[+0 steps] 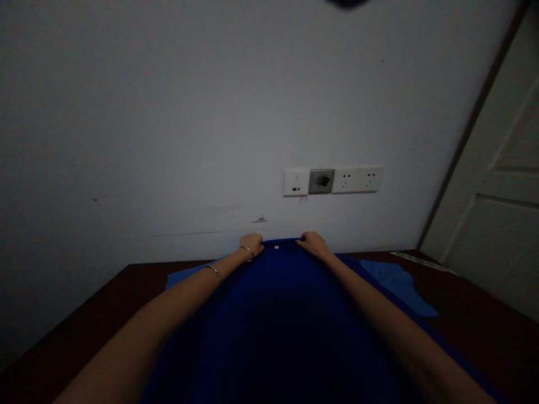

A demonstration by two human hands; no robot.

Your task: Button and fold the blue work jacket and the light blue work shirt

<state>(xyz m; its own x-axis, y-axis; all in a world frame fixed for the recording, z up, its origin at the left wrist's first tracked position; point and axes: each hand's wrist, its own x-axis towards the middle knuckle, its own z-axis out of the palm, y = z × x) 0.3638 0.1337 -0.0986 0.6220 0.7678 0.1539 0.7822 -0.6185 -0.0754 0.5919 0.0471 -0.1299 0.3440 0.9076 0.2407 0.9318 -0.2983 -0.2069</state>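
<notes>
A dark blue shirt [278, 292] stretches from the lower edge of the view toward the wall, with a small white label [277, 247] inside its far edge. My left hand [251, 244], with bracelets on the wrist and forearm, is closed on the left end of that far edge. Opposite it, my right hand [314, 244] pinches the edge at the right. Lighter blue cloth [396, 283] shows from beneath on the right, and another lighter blue part [183, 276] on the left. The near part of the shirt is too dark to make out.
The dark red tabletop [122, 303] meets a pale wall [189, 123] just beyond my hands. Wall sockets and a switch [322, 181] sit above. A thin, flat strip [425, 262] lies at the right back, near a pale panelled door [505, 185].
</notes>
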